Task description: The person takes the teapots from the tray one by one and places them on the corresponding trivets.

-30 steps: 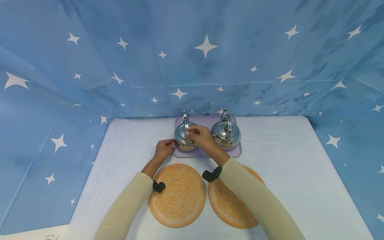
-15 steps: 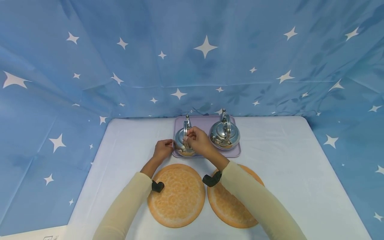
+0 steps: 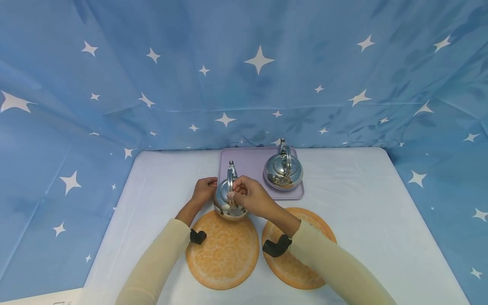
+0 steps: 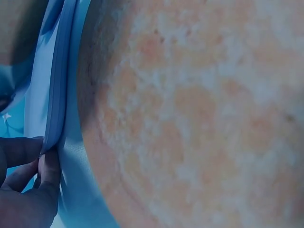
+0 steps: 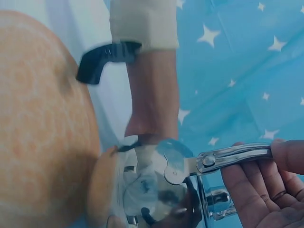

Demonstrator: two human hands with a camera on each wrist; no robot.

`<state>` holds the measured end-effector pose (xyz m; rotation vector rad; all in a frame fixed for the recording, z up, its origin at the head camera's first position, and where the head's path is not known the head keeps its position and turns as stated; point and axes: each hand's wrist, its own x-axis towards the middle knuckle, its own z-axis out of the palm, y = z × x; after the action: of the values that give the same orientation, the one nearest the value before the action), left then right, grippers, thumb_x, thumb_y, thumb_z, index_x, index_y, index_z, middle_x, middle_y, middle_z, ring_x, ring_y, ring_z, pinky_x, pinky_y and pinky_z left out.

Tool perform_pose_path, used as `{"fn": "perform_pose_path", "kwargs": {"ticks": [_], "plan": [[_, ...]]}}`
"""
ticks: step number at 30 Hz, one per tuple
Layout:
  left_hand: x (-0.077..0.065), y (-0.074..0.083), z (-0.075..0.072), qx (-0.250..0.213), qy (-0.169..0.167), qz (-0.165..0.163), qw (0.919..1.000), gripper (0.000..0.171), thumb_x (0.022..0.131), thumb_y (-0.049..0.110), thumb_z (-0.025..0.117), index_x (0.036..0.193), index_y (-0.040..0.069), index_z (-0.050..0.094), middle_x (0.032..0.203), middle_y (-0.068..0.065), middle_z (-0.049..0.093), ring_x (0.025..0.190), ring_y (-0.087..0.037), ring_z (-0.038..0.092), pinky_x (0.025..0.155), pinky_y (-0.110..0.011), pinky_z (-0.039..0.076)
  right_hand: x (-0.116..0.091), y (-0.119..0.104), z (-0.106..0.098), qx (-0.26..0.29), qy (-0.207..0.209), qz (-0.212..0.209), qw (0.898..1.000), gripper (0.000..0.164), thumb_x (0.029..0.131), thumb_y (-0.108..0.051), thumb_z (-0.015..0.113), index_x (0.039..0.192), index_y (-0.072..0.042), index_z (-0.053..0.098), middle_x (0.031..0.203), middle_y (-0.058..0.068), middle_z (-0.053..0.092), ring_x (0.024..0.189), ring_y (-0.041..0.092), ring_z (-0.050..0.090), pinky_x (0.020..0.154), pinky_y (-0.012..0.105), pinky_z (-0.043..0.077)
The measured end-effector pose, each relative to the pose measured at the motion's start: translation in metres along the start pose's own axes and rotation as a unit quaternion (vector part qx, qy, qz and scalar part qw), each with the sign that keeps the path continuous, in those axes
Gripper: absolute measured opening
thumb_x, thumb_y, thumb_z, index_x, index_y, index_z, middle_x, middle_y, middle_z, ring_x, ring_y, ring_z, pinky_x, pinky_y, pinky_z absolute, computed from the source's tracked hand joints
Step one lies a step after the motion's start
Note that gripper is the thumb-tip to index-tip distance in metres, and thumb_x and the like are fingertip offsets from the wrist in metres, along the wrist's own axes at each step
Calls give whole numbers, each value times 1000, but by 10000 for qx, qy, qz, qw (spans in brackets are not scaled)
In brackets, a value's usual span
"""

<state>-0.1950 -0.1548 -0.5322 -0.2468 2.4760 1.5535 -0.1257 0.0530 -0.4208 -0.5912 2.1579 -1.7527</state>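
Note:
My right hand (image 3: 253, 195) grips the top handle of a shiny steel teapot (image 3: 222, 201), fingers under the handle and thumb on top in the right wrist view. The teapot overlaps the front of a lilac tray (image 3: 248, 163) and the far edge of the left round mat (image 3: 223, 258) in the head view. At the tray's left side, my left hand (image 3: 204, 189) pinches the tray rim (image 4: 59, 95) between thumb and fingers, as the left wrist view shows. A second steel teapot (image 3: 283, 171) stands on the tray's right half.
A second round, orange bread-patterned mat (image 3: 305, 218) lies to the right, partly under my right forearm. A white cloth (image 3: 366, 203) covers the table. A blue star-patterned curtain (image 3: 171, 84) rises behind and beside it.
My right hand has brought the left teapot from the tray toward me, past the tray's front edge. My left hand has stayed at the tray's left rim. The other teapot stays on the tray.

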Motion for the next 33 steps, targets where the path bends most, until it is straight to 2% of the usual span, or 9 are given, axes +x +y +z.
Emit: {"fn": "perform_pose_path", "kwargs": {"ticks": [7, 15, 19, 25, 33], "plan": [[2, 0, -4, -62, -262, -141, 9995, 41, 85, -8, 57, 126, -11, 57, 112, -23, 64, 104, -31, 61, 87, -35, 52, -24, -5, 9, 182, -285, 184, 9993, 14, 95, -10, 64, 100, -1, 56, 86, 6, 61, 75, 17, 59, 64, 25, 50], [3, -1, -5, -61, -325, -162, 9993, 41, 84, -8, 62, 125, -10, 58, 110, -20, 64, 101, -28, 61, 87, -33, 51, -47, -11, 22, 246, -622, 229, 9975, 12, 93, -7, 65, 96, -1, 55, 83, 3, 61, 74, 14, 59, 64, 24, 48], [3, -1, -5, -94, -315, -113, 9994, 41, 83, -10, 61, 125, -10, 58, 109, -20, 63, 99, -27, 61, 85, -30, 52, -53, -4, 30, 341, -791, 311, 9958, 13, 92, -8, 67, 94, -2, 55, 82, 1, 61, 73, 12, 60, 65, 23, 48], [5, -4, -3, -123, -329, -234, 9991, 43, 84, -7, 63, 127, -8, 57, 111, -17, 62, 101, -26, 60, 87, -30, 51, -62, -1, 44, 575, -960, 478, 9926, 15, 89, -6, 70, 91, -2, 56, 83, 0, 60, 74, 10, 60, 70, 23, 50], [5, -4, -2, -39, -368, -314, 9988, 42, 88, -3, 62, 130, -5, 56, 112, -15, 62, 105, -25, 58, 90, -32, 50, -71, 1, 57, 907, -1243, 566, 9865, 14, 88, -5, 70, 90, -3, 56, 78, -4, 60, 69, 5, 57, 61, 17, 47]]}}
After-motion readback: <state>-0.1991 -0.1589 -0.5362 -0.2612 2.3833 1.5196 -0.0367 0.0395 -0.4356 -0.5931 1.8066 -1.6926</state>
